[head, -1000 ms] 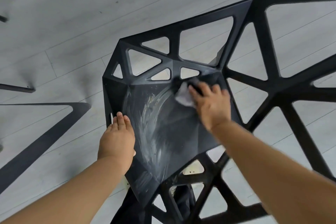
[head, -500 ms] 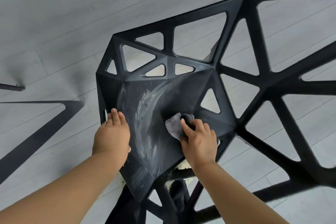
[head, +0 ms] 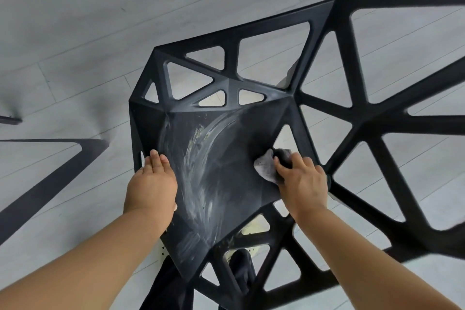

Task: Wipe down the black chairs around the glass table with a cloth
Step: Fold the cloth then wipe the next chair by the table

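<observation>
A black chair (head: 236, 98) with an angular, open-lattice frame stands below me, seen from above. Its flat seat panel (head: 226, 184) carries pale curved wipe streaks down the middle. My left hand (head: 152, 184) rests flat on the seat's left edge, fingers straight and together. My right hand (head: 303, 181) presses a small grey cloth (head: 266, 165) onto the right side of the seat, fingers curled over it near a triangular hole.
The chair's lattice back (head: 377, 121) spreads to the right. Grey plank floor (head: 75, 33) lies all around. A dark V-shaped table-leg frame (head: 50, 178) crosses the floor at left. My dark trouser leg and light shoe (head: 241, 267) show through the lattice below.
My right hand slid the cloth from the seat's far right corner toward me, then out to the right side. The left hand stayed on the left edge.
</observation>
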